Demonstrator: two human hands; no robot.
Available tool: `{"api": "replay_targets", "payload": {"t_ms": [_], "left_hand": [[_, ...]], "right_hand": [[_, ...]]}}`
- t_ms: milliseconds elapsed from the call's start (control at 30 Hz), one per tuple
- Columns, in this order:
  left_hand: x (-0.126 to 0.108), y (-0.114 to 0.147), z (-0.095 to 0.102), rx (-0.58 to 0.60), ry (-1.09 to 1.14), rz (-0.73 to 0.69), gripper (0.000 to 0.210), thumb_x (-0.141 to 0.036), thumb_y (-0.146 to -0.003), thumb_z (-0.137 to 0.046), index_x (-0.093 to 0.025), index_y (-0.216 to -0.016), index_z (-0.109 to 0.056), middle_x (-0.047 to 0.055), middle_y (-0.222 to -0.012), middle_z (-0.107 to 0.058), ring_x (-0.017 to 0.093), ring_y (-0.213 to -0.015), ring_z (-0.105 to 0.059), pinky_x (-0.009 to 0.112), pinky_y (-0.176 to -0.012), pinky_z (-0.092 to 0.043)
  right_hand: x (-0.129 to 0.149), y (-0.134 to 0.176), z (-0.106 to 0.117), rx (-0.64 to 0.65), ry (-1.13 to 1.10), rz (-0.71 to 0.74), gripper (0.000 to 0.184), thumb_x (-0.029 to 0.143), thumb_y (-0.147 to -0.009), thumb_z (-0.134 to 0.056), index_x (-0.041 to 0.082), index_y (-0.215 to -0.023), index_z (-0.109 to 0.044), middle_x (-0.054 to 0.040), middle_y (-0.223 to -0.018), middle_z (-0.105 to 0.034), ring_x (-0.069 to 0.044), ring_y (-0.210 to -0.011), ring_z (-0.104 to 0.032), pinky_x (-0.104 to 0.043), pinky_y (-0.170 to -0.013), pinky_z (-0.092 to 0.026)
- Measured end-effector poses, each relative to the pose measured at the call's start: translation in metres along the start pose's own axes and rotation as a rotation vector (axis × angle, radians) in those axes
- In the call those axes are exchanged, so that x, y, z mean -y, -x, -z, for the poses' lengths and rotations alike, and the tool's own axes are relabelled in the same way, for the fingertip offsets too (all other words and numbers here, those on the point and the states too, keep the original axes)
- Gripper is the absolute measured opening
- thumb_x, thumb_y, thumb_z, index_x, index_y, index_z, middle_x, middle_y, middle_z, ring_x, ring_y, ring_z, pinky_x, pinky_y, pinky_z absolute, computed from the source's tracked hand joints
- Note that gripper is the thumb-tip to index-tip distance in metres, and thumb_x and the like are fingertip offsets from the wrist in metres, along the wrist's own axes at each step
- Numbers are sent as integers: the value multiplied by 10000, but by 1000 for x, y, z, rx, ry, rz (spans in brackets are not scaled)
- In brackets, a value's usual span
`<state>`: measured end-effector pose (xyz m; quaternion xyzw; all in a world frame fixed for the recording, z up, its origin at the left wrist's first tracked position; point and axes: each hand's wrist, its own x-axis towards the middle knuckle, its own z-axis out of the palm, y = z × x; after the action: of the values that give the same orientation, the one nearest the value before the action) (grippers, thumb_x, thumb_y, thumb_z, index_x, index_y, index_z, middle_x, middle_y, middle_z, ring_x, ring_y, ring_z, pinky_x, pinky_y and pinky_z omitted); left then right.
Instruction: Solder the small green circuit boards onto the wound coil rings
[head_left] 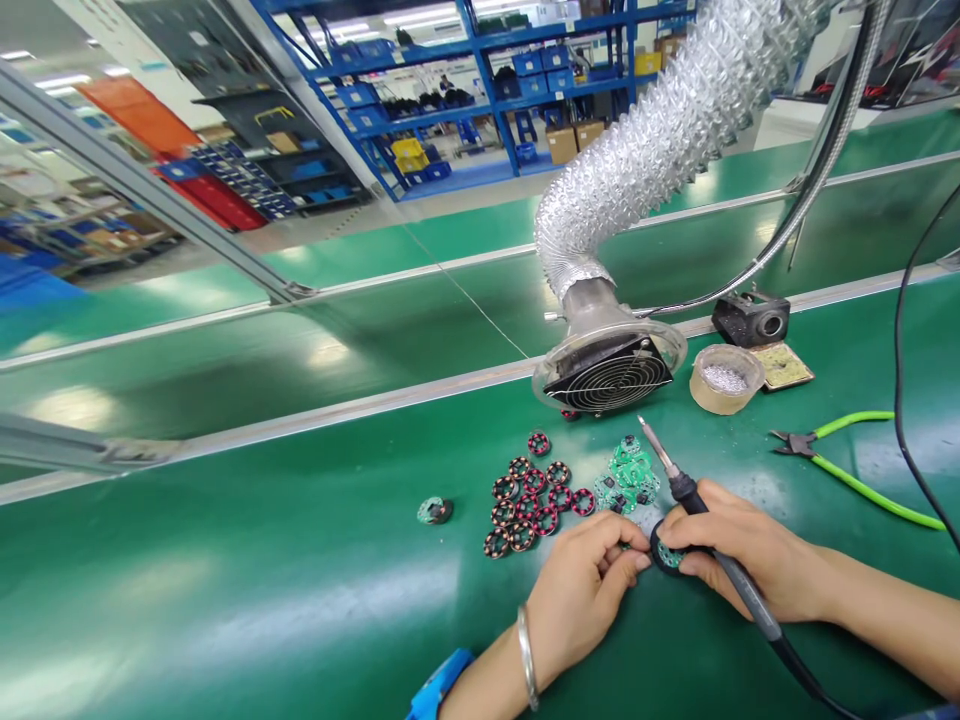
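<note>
My right grip (757, 560) is wrapped around the soldering iron (739, 578), its metal tip pointing up and away from me, while thumb and fingertips of that same grip also steady a small round part with a green board (670, 549) on the table (300, 610). My left grip (581, 575) is curled in right beside that part, fingertips close together; can't tell if it's pinching anything. Loose green boards (632, 474) sit just past it, coil rings (547, 519) to their left, green-handled cutters (870, 490) off to the right.
</note>
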<state>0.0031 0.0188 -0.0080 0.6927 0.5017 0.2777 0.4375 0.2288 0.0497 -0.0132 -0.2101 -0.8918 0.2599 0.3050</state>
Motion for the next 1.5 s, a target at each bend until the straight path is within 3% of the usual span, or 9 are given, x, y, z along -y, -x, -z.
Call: {"api": "replay_targets", "payload": {"t_ms": [167,433,667,967,1200,1333,1500], "left_hand": [[-5,0,1,19,23,6,81,-194,-847,-601,-193,-792,-660,7,-760,-601,116,-619,-525,217,-579,-416],[-11,-6,-6,31,25,31,91,-202,-847,-589,-180,-777,-644,-13,-708,-539,94,-553,-443,209,-509,-353],[-5,-5,-7,52,78,27,107,-213,-893,-531,-176,-817,-597,-13,-729,-540,92,-544,-511,221,-534,-392],[-3,-6,-6,39,82,7,116,-227,-912,-503,-172,-842,-579,-6,-757,-537,96,-550,-543,221,-537,-416],[-2,-3,-6,3,-9,-162,105,-176,-894,-494,-164,-828,-576,32,-793,-543,107,-596,-498,195,-506,-395],[-1,-3,-4,-39,-75,-309,109,-105,-879,-492,-168,-840,-571,30,-784,-550,109,-635,-493,188,-542,-396],[2,-2,-4,-52,-103,-336,107,-85,-877,-506,-170,-853,-566,30,-786,-559,109,-647,-501,188,-551,-395]], "right_hand": [[3,-3,4,23,5,-3,347,68,-902,-474,209,-1220,-477,-72,-1006,-640,-173,-800,-490,-314,-714,-440],[6,-4,4,-12,-13,-14,362,99,-886,-501,206,-1230,-465,-67,-1015,-655,-181,-787,-511,-327,-709,-447],[13,-7,3,-114,-5,55,395,11,-860,-469,207,-1203,-476,-65,-1010,-675,-169,-877,-604,-331,-797,-492],[15,-9,2,-129,54,53,366,40,-879,-456,211,-1200,-494,-57,-937,-677,-161,-800,-607,-300,-717,-506],[15,-4,3,-122,53,60,348,50,-879,-473,196,-1193,-509,-55,-886,-674,-164,-709,-557,-303,-637,-488],[28,0,17,-264,90,-25,379,51,-875,-479,208,-1214,-539,-29,-788,-666,-170,-682,-601,-285,-587,-497],[57,1,39,-398,255,-69,464,108,-882,-488,173,-1341,-485,-78,-918,-683,-191,-758,-659,-300,-622,-542]]}}
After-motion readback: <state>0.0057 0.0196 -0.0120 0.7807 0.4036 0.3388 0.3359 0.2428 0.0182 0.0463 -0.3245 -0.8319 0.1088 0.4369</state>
